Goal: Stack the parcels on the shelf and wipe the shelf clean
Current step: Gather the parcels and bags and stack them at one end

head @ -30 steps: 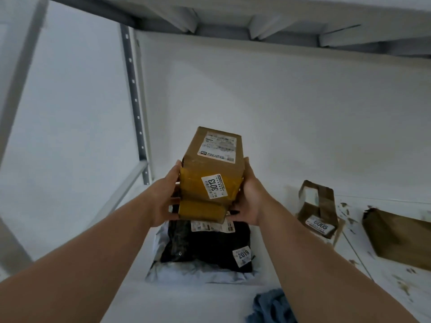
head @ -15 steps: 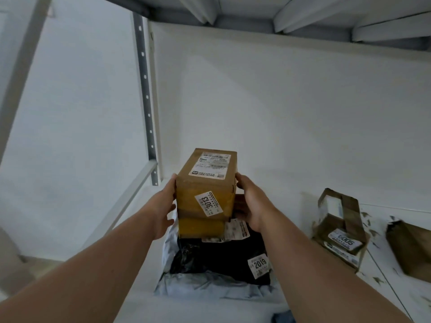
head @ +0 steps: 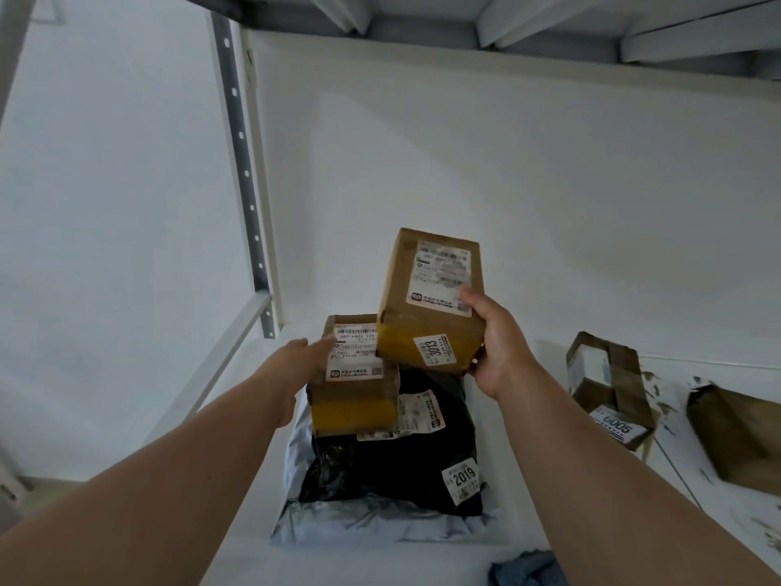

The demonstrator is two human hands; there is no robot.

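Box 3013 (head: pixel 431 302) tilted, long axis away, in right hand (head: pixel 498 344).

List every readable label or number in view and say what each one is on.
"3013": sticker on the box held by the right hand.
"2019": sticker on the black bag.
"6005", upside down: sticker on the taped box at right.
Shipping labels' print: too blurred.

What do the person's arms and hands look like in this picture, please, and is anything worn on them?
Both arms are bare along the whole visible length: no sleeves show. The left hand and the right hand wear no gloves, and no watch, bracelet or ring can be seen on the wrists or the visible fingers. No marks or tattoos stand out on either forearm.
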